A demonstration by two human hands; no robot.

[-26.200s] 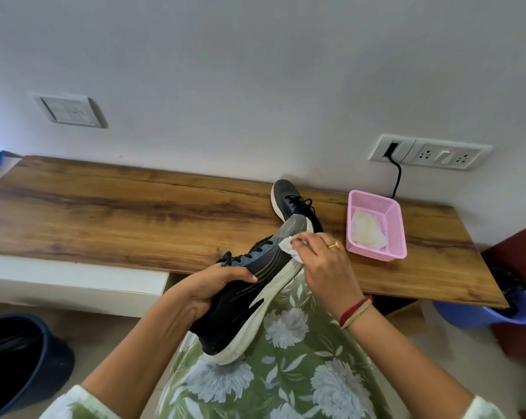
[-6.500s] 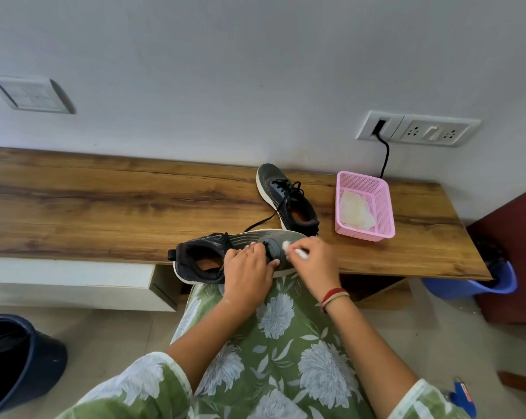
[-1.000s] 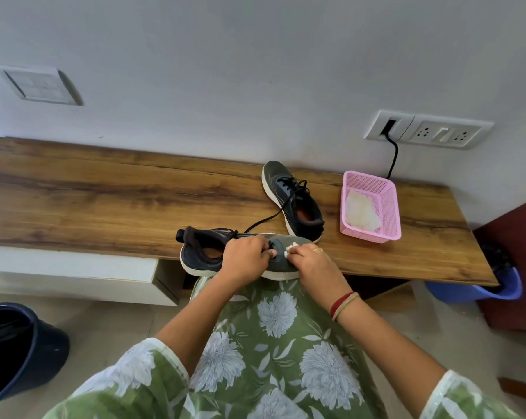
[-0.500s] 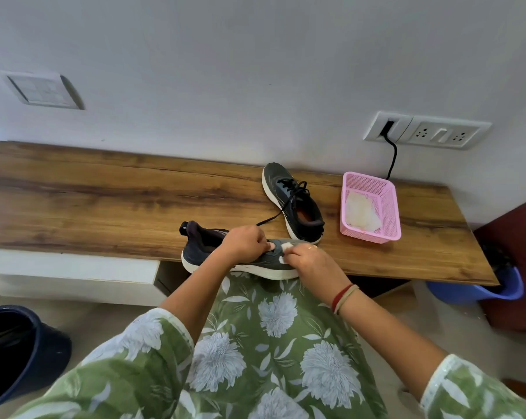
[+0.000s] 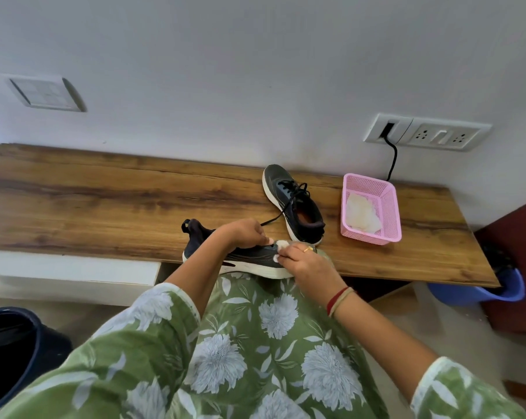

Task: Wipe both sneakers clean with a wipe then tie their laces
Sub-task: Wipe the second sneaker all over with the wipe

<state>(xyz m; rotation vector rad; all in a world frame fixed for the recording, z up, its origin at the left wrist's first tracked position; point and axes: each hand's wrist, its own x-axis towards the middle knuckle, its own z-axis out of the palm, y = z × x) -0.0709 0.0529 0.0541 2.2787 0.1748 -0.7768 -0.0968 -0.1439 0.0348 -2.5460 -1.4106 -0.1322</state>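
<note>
A dark sneaker with a white sole (image 5: 243, 261) lies on its side across my lap at the front edge of the wooden table (image 5: 104, 207). My left hand (image 5: 245, 234) grips its upper around the laces. My right hand (image 5: 304, 261) pinches a small white wipe (image 5: 281, 245) against the toe end of the shoe. The second sneaker (image 5: 292, 204) stands upright on the table behind, one loose black lace trailing toward my left hand.
A pink basket (image 5: 372, 207) holding white wipes stands to the right of the second sneaker. A wall socket with a black cable (image 5: 391, 158) is behind it. A dark bin (image 5: 11, 352) stands on the floor at left, a blue tub (image 5: 479, 288) at right.
The sneaker in my hands has tipped further onto its side, its white sole now facing me. Both hands stay at the toe end with the wipe.
</note>
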